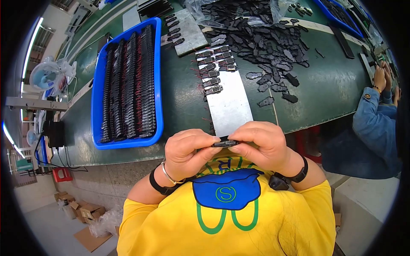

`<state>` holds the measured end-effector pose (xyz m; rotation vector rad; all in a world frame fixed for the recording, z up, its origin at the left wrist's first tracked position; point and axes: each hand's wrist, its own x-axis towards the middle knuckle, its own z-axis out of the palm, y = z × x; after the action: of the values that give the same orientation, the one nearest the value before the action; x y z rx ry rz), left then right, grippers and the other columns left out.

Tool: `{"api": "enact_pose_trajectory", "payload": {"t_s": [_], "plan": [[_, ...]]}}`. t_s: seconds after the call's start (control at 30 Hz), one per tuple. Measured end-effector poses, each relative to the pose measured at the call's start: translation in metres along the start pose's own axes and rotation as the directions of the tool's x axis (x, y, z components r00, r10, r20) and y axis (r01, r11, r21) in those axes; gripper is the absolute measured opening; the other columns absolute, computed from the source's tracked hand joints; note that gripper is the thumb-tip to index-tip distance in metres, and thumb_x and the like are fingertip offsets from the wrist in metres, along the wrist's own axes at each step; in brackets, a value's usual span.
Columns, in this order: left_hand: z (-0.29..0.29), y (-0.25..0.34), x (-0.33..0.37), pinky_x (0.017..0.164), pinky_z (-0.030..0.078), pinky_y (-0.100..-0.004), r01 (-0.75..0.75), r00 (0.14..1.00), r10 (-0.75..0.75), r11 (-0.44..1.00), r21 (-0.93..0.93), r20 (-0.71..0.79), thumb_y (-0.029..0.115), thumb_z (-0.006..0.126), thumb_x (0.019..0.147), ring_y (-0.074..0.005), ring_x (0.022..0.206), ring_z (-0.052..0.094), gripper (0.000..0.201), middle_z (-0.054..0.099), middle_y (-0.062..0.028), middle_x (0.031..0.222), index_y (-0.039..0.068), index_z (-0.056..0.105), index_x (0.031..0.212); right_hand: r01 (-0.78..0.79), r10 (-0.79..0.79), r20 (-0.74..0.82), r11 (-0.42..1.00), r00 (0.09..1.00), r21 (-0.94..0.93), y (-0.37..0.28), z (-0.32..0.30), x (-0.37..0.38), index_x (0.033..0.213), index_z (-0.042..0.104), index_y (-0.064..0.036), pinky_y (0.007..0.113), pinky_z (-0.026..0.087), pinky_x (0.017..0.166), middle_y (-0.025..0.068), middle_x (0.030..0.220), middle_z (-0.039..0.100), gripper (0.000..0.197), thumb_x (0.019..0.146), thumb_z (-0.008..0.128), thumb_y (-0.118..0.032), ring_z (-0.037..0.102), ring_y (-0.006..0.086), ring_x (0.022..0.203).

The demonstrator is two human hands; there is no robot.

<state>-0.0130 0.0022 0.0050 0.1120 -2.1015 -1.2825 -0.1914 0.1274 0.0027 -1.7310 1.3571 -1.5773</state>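
Close to my chest, my left hand [188, 151] and my right hand [262, 143] pinch a small black plastic part [225, 144] between thumbs and fingertips, one hand at each end. Its exact kind is too small to make out. Just beyond my fingers lies a pale metal plate [232, 102], and along its far and left part sit several small black modules [212, 81] with thin red wires. Past them, to the right, a loose heap of flat black plastic pieces [273, 55] spreads over the green table.
At left a blue tray [159, 85] holds rows of black parts with red wires. Another metal plate [185, 32] bears more modules. A fan [45, 79] stands far left; cardboard boxes [87, 211] lie on the floor. A co-worker's denim sleeve [371, 111] shows at right.
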Motion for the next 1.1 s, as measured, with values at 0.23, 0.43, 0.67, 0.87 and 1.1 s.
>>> {"api": "enact_pose_trajectory", "payload": {"t_s": [0.23,0.43,0.67,0.87,1.1], "plan": [[0.001,-0.002,0.001,0.056,0.047,-0.0248,0.006,0.999,-0.004,0.999,-0.036,0.034,0.000,0.073,0.078,-0.0183,0.063,0.064,0.016,0.068,-0.0110,0.078,-0.001,0.066,0.093,0.116,-0.118,-0.016,0.988,0.993,-0.105,0.001,0.000,-0.002,0.088,0.064,-0.0002,0.031,0.047,0.052,0.0111,0.077,0.065,0.016,0.077,0.073,-0.006,0.062,0.0242,0.060],[0.001,-0.006,0.004,0.058,0.049,-0.0283,-0.083,0.993,0.081,0.996,0.019,0.087,0.001,0.073,0.076,-0.0218,0.064,0.064,0.019,0.068,-0.0111,0.079,-0.001,0.066,0.094,0.188,-0.192,-0.014,0.971,0.981,-0.149,0.007,0.001,-0.005,0.087,0.062,-0.0001,0.032,0.045,0.050,0.0103,0.074,0.063,0.014,0.078,0.071,-0.007,0.059,0.0243,0.057],[0.004,-0.004,0.000,0.058,0.049,-0.0305,-0.133,0.987,0.127,0.989,0.063,0.098,0.004,0.074,0.074,-0.0236,0.064,0.063,0.021,0.065,-0.0107,0.077,0.000,0.066,0.093,0.254,-0.256,0.014,0.952,0.967,-0.171,0.008,0.002,-0.006,0.088,0.060,-0.0007,0.031,0.044,0.050,0.0099,0.073,0.061,0.014,0.079,0.069,-0.007,0.057,0.0240,0.055],[0.000,0.011,0.009,0.062,0.050,-0.0294,0.181,0.971,-0.168,0.981,-0.065,0.168,0.003,0.074,0.074,-0.0242,0.069,0.065,0.024,0.067,-0.0123,0.083,0.000,0.066,0.097,0.278,-0.279,0.024,0.940,0.960,-0.197,0.005,-0.002,-0.006,0.089,0.060,-0.0013,0.031,0.044,0.050,0.0096,0.073,0.061,0.014,0.080,0.069,-0.007,0.057,0.0234,0.056],[0.001,0.010,0.013,0.063,0.052,-0.0298,-0.033,0.976,0.023,0.999,0.039,0.216,0.003,0.073,0.073,-0.0254,0.073,0.068,0.021,0.069,-0.0137,0.085,-0.001,0.067,0.094,0.312,-0.317,0.020,0.918,0.948,-0.244,0.004,-0.003,-0.010,0.091,0.061,-0.0015,0.031,0.044,0.050,0.0088,0.074,0.061,0.015,0.080,0.070,-0.009,0.058,0.0228,0.057]]}}
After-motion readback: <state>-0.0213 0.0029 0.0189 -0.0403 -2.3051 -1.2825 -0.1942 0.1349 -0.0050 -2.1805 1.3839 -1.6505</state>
